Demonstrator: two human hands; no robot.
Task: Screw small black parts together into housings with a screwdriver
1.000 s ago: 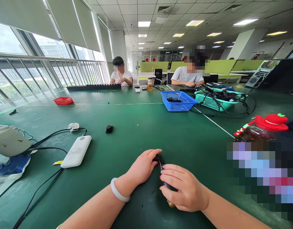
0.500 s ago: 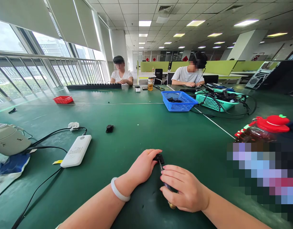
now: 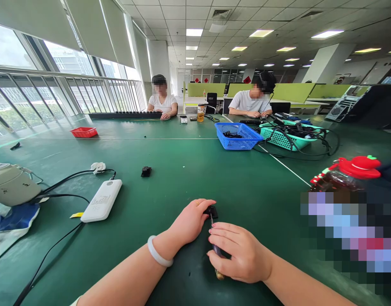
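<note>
A small black part (image 3: 214, 212) lies on the green table, pinched by my left hand (image 3: 191, 219), which comes from its left side and wears a white bangle at the wrist. My right hand (image 3: 238, 250) is wrapped round a screwdriver (image 3: 217, 250) just nearer to me. The screwdriver's thin shaft points away from me, and its tip touches the black part or ends right at it. Fingers partly cover both the part and the handle. Farther off to the left, a second small black piece (image 3: 146, 171) sits on the table.
A white power bank (image 3: 102, 201) with black cables lies at left. Beyond are a red tray (image 3: 83, 132), a blue basket (image 3: 238, 143) and a green basket (image 3: 280, 139) with cables. A red-capped jar (image 3: 358, 170) stands at right. Two people sit across the table.
My right hand and the screwdriver handle have shifted slightly left, so the screwdriver stands at a different angle. My left hand has hardly moved. One person across the table has lowered a hand to its edge.
</note>
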